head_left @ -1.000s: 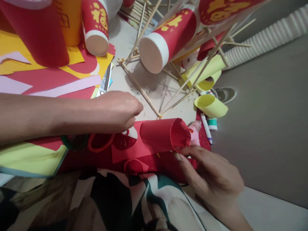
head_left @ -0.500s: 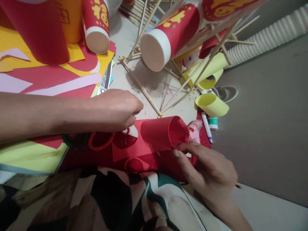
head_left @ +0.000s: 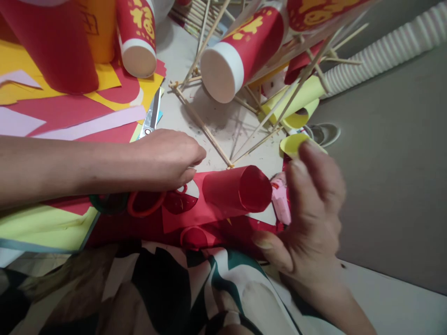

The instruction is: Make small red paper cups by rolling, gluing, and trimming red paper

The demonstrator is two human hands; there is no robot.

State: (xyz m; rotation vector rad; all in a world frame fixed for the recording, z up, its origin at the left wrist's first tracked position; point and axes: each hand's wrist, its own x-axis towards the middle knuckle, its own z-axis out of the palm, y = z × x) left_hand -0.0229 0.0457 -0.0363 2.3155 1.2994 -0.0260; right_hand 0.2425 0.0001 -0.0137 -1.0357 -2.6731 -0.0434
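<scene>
A rolled red paper tube (head_left: 223, 188) lies on its side on a flat red paper sheet (head_left: 178, 221), its open end facing right. My left hand (head_left: 174, 156) is closed just left of the tube; whatever its curled fingers hold is hidden. Off the tube's open end, my right hand (head_left: 310, 204) is raised with thumb and fingers apart, holding nothing. Behind its fingertips is a yellow paper ring (head_left: 291, 143), partly covered. Scissor blades (head_left: 152, 111) show above my left wrist, and a red scissor handle (head_left: 146, 204) below it.
A thin wooden stick frame (head_left: 206, 128) stands ahead, with a red-and-white paper cup (head_left: 223, 70) in it. Coloured paper sheets (head_left: 66, 109) and a tall red cylinder (head_left: 63, 51) fill the left side. A ribbed white hose (head_left: 380, 51) runs along the right wall.
My right hand has let go of the tube's open rim and moved up and right, its fingers spreading. The rim is now rounder. My left hand stays in place.
</scene>
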